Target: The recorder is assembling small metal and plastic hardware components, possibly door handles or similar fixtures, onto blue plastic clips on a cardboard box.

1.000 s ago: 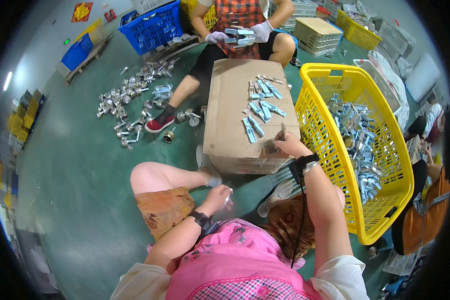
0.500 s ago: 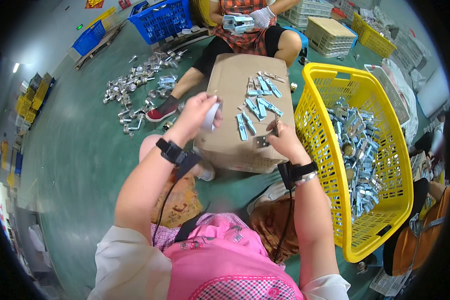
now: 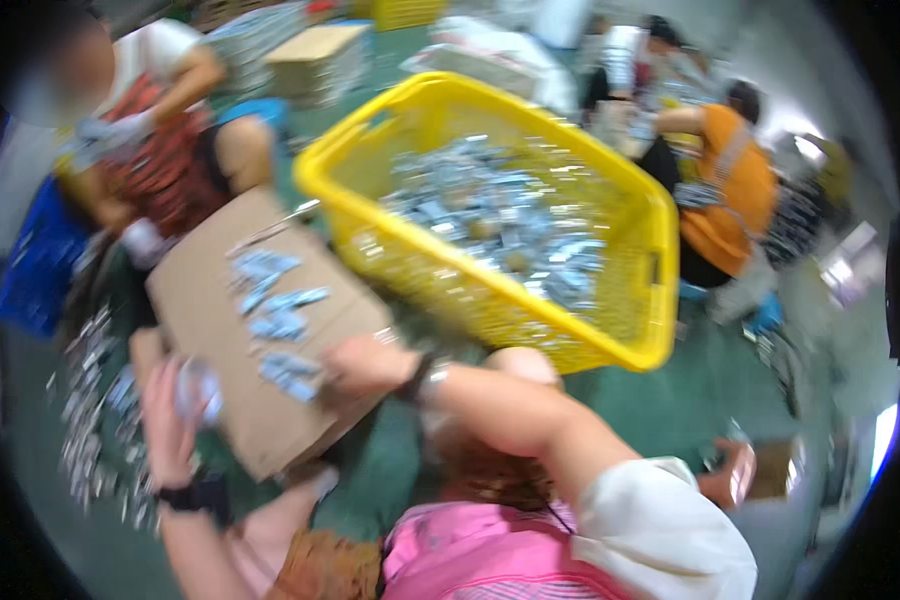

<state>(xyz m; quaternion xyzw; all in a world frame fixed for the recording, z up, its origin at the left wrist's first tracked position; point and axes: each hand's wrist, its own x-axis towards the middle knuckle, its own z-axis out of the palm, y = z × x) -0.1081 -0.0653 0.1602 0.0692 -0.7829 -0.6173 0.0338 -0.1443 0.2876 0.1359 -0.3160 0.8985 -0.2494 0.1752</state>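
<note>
Motion blurs the whole head view. On the left, my left hand [image 3: 166, 415] is raised beside the cardboard box, its fingers around a pale, shiny, round piece [image 3: 200, 392] whose kind is too smeared to name. My right hand [image 3: 362, 366] is low over the near right part of the cardboard box [image 3: 205, 250], close to the nearest light-blue metal clips [image 3: 288, 375]. Its fingers are smeared, so whether it holds anything does not show. More blue clips [image 3: 275, 315] lie in small groups across the box top.
A large yellow basket [image 3: 490, 305] full of blue metal parts [image 3: 490, 215] stands right of the box. Across from me sits a person in a checked apron [image 3: 160, 180]. Loose metal parts [image 3: 90, 420] cover the floor at left. Another person in orange [image 3: 735, 190] sits far right.
The view has swung to the right, so the box and basket appear further left. The small dark plate with holes seen at my right hand earlier cannot be made out now. My left hand still has the pale piece.
</note>
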